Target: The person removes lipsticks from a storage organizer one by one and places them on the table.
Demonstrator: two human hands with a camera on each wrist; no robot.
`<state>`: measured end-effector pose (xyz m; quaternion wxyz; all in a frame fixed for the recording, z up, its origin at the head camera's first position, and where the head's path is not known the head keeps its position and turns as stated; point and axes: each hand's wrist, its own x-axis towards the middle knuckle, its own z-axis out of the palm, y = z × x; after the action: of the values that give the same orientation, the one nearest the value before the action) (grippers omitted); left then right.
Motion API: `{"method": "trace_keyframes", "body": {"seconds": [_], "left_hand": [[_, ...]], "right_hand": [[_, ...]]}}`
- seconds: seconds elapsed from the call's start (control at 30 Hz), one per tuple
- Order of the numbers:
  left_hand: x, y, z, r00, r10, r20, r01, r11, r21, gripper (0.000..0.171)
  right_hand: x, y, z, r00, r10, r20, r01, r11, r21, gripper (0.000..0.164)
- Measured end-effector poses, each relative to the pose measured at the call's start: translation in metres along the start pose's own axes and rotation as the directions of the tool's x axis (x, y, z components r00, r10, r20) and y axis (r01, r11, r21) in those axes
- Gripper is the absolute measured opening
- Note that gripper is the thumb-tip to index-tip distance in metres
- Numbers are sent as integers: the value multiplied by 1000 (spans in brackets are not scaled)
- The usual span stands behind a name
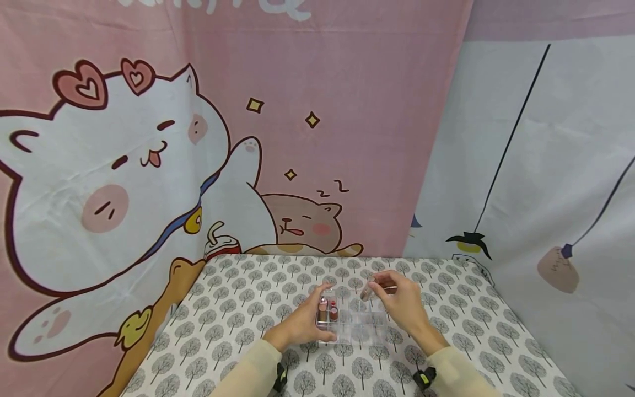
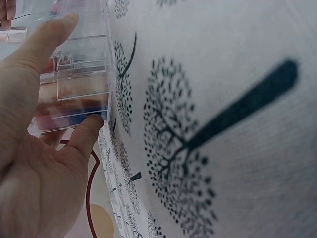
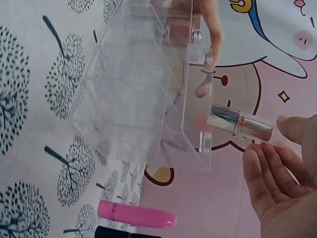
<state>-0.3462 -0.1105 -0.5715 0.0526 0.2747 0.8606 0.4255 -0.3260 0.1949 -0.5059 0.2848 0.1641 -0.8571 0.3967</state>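
Note:
A clear plastic organizer with several compartments stands on the cloth. My left hand holds its left end, the thumb at the near side and the fingers around the far side. In the left compartments are a pinkish-brown cosmetic tube and a small red bottle. My right hand pinches a lipstick tube by one end, tilted over the organizer's far right part. The lipstick has a silver end and a clear, rose-gold end; in the right wrist view its silver end overlaps the organizer's rim.
A pink tube and a black tube lie on the cloth beside the organizer. The table has a tree-print cover. Hanging cartoon cloths close off the back and sides.

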Motion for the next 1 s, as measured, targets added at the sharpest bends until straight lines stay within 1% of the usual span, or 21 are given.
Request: {"method": "trace_keyframes", "body": {"seconds": [0.03, 0.13, 0.27, 0.47, 0.6, 0.67, 0.83, 1.0], "left_hand": [[-2, 7, -1, 999, -39, 3, 39, 999, -6, 136], [-2, 9, 0, 998, -62, -4, 62, 998, 2, 138], [-4, 11, 1, 998, -69, -10, 69, 998, -8, 138], [-3, 8, 1, 997, -77, -9, 77, 997, -5, 138], [-2, 6, 0, 997, -77, -9, 77, 997, -1, 139], [-2, 7, 0, 997, -73, -10, 73, 997, 1, 139], [0, 10, 0, 997, -72, -7, 72, 997, 10, 138], [-1, 9, 0, 997, -75, -3, 75, 997, -4, 138]], "right_hand": [[0, 0, -2, 1000, 8, 2, -8, 1000, 1, 21], [-1, 2, -6, 1000, 29, 12, -29, 1000, -8, 23], [-1, 6, -12, 999, 32, 5, -32, 999, -22, 22], [2, 9, -21, 1000, 15, -24, -17, 997, -70, 22], [3, 11, -27, 999, 27, -29, -29, 997, -78, 20], [4, 12, -31, 999, 16, -40, -20, 996, -87, 20], [6, 18, -39, 995, -30, -95, 21, 995, -95, 21], [7, 24, -48, 994, -30, -109, 19, 995, -101, 21]]}}
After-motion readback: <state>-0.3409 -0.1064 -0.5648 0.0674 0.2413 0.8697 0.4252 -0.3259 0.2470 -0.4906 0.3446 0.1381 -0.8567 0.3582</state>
